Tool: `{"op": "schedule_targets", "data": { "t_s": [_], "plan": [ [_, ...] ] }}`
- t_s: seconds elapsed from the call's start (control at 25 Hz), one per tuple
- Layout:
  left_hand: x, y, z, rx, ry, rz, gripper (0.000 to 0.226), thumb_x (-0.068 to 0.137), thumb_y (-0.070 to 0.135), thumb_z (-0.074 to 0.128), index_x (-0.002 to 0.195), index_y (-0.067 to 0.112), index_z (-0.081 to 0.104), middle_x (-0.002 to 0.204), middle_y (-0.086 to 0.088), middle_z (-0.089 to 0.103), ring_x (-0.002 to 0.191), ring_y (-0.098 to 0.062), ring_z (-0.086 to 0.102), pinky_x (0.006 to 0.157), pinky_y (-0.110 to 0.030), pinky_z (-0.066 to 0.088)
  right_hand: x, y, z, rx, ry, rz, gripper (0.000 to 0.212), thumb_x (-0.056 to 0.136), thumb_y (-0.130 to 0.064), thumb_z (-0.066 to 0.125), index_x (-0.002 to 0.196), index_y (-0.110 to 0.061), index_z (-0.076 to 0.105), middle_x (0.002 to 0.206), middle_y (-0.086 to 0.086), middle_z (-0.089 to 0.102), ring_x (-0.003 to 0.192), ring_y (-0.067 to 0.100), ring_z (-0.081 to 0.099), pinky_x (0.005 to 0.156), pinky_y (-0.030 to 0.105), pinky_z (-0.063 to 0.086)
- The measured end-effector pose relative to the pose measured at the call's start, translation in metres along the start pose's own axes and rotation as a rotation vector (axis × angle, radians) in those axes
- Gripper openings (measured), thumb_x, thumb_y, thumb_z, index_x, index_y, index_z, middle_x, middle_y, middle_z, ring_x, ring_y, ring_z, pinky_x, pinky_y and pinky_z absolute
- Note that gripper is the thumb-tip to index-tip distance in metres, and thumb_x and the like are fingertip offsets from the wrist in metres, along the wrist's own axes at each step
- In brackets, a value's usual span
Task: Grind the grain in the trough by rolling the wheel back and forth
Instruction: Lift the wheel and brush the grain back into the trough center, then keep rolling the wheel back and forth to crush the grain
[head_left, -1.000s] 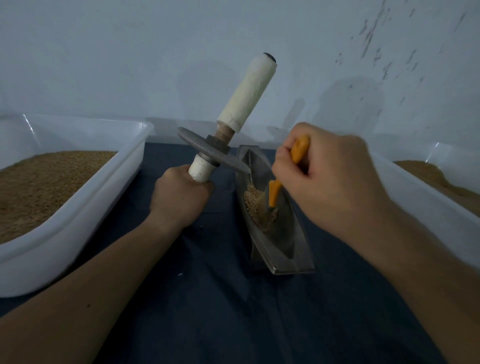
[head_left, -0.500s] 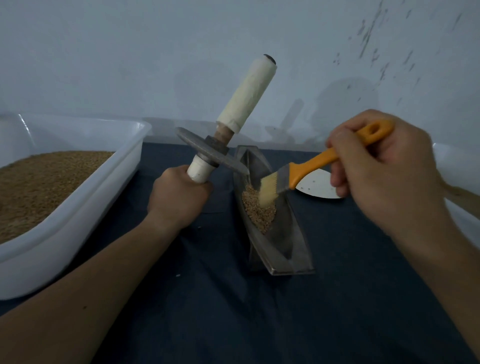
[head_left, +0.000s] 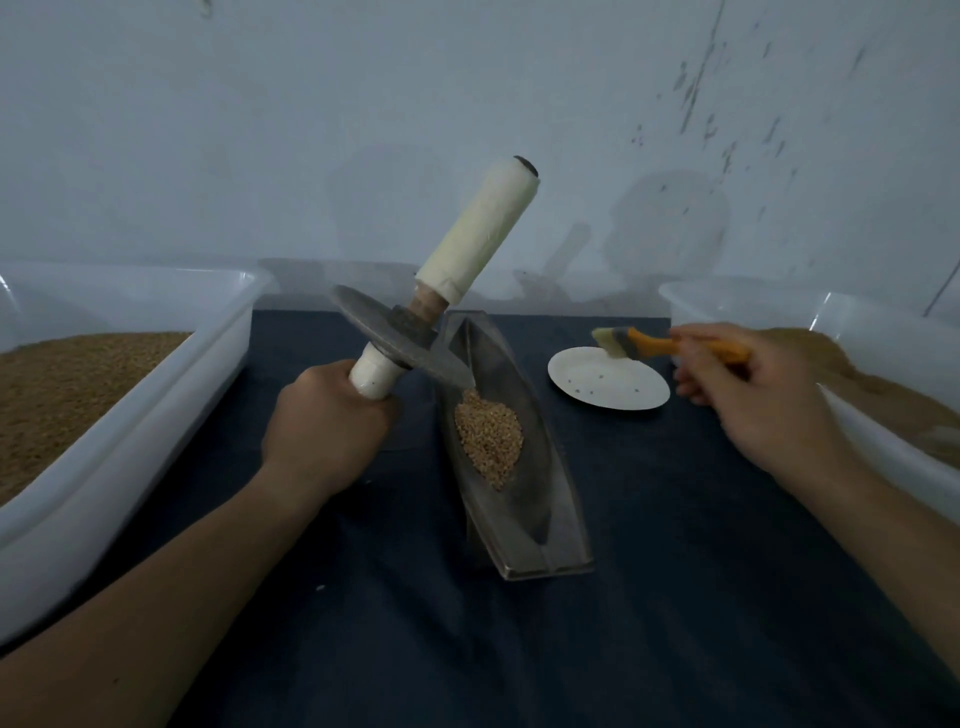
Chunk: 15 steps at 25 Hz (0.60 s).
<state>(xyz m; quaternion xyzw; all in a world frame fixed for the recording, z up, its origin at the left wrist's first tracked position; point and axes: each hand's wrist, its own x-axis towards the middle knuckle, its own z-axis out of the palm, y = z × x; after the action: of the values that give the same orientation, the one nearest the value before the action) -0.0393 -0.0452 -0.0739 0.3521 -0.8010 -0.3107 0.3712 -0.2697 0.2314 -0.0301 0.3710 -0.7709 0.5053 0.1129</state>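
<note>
Metal wheel (head_left: 366, 318) gripped; orange brush (head_left: 655, 343) pinched.

- The left tub (head_left: 156, 395) and right tub (head_left: 727, 301) run off the frame's sides.
- The right hand (head_left: 763, 400) and its brush (head_left: 660, 345) are blurred.
- The left hand (head_left: 327, 426) covers the lower handle of the wheel (head_left: 400, 338).
- Specks on the plate (head_left: 608, 387) are too small to tell.

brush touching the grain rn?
Apart. Head view: the brush is by the paper plate, dark cloth showing between it and the grain in the trough.
</note>
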Motion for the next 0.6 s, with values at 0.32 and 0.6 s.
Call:
{"op": "schedule_targets", "data": {
  "t_s": [0.32, 0.6],
  "plan": [
    [-0.005, 0.003, 0.002, 0.130, -0.040, 0.076, 0.012, 0.066, 0.042, 0.065, 0.075, 0.046, 0.059, 0.062, 0.014, 0.061, 0.061, -0.009, 0.059, 0.055, -0.028, 0.043, 0.002, 0.039, 0.007, -0.603, -0.579, 0.067, 0.084, 0.082, -0.007, 0.066, 0.138, -0.062, 0.036, 0.125, -0.010, 0.043, 0.106, 0.004, 0.046, 0.088, 0.026, 0.044],
    [-0.007, 0.019, 0.001, 0.444, -0.011, 0.227, 0.010, 0.078, 0.038, 0.063, 0.073, 0.032, 0.056, 0.064, 0.010, 0.057, 0.058, -0.012, 0.054, 0.050, -0.027, 0.039, -0.018, -0.064, 0.011, -0.673, -0.058, -0.518, 0.122, 0.060, -0.005, 0.073, 0.161, -0.031, 0.009, 0.163, 0.000, 0.016, 0.148, 0.029, 0.022, 0.114, 0.059, 0.027]
  ]
}}
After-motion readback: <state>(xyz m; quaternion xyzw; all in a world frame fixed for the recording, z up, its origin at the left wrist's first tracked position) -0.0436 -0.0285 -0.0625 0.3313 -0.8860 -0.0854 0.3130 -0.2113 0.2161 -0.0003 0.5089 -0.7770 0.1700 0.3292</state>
